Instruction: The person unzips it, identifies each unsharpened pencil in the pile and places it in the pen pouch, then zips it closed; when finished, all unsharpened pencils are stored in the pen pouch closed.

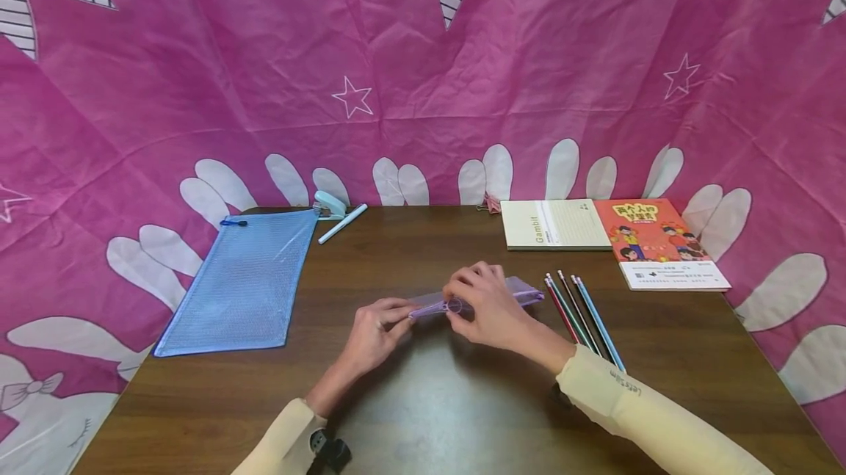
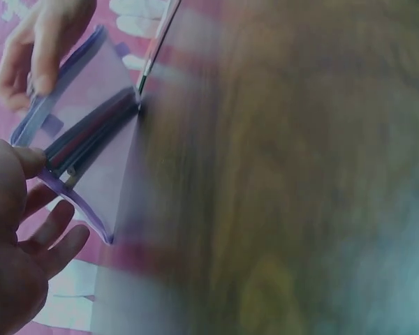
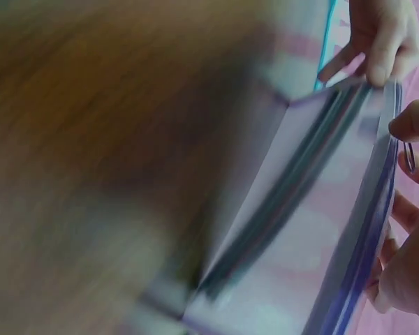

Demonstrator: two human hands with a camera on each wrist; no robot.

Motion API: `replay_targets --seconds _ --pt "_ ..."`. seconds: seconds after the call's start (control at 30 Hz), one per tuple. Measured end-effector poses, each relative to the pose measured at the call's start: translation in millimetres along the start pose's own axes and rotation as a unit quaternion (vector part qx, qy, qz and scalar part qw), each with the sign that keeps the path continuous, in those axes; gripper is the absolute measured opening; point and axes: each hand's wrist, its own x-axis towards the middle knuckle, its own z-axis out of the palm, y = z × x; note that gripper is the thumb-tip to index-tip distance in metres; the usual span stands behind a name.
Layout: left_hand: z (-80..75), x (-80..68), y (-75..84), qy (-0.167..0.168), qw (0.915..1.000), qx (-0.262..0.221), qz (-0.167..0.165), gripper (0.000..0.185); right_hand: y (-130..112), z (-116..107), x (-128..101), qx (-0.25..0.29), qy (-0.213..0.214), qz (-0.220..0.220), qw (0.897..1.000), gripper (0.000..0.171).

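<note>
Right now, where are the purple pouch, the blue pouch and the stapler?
purple pouch point(image 1: 522, 288): head view, its right end.
blue pouch point(image 1: 244, 280): head view, middle of the mesh.
stapler point(image 1: 329, 204): head view, its top.

far left: blue mesh zip pouch point(image 1: 241, 280) flat on brown wooden bench point(image 1: 429, 401) | far: pale blue stapler point(image 1: 328, 204), light blue pen point(image 1: 342, 224) | far right: cream book point(image 1: 554, 225), orange picture book point(image 1: 661, 244) | backdrop: pink patterned cloth point(image 1: 410, 64)

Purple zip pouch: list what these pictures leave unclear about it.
- Zipper slider: head view, hidden under the right hand; how far the purple pouch is zipped is unknown.
- Contents: both wrist views blurred; dark pencil-like sticks, number unreadable.
- Left hand grip on the pouch's end: too small in the head view.
</note>
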Motion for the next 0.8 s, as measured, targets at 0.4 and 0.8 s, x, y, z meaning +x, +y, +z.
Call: replay_targets --seconds 0.4,0.8 --pt "-15.2 -4.2 -13.2 0.006 0.9998 0.021 -0.003 0.022 46.1 -48.8 -46.3 -0.037 0.021 0.022 0.999 0.024" --pt "-21.9 -1.1 -18.5 -0.005 0.9995 0.031 -0.002 0.018 58.7 -72.6 -77.6 -0.054 -0.011 0.035 0.998 0.026"
